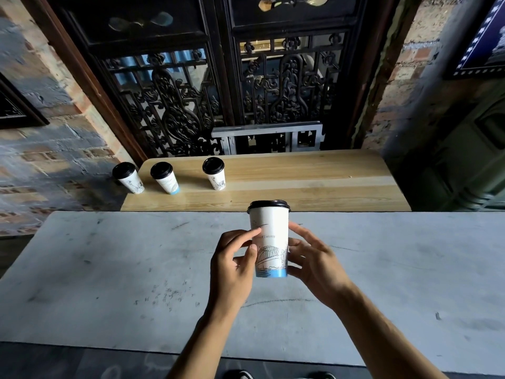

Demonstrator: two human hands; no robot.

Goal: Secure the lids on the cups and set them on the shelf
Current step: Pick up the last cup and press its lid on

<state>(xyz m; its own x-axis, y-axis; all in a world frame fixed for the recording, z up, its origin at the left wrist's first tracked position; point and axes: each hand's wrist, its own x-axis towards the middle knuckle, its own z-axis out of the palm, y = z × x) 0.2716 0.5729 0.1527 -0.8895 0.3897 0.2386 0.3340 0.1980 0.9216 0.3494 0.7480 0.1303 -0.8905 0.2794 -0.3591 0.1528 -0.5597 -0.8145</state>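
Paper cup (269, 236) upright, black lid (269, 204) seated on top, held between both hands above the grey bench (109, 269), toward its far edge. Left hand (232, 265) on the cup's left side — index fingertip and thumb touching the wall, other fingers curled loosely. Right hand (314, 262) cupping the lower right side, fingers spread, upper ones lifted off the wall. Cannot tell if the cup base touches the bench.

Wooden shelf (300, 176) just beyond the bench's far edge. Three lidded cups along its left end: leftmost cup (128, 177) at the left edge, second cup (165, 177) just beside it, third cup (214, 173) further right — all apart, all upright.
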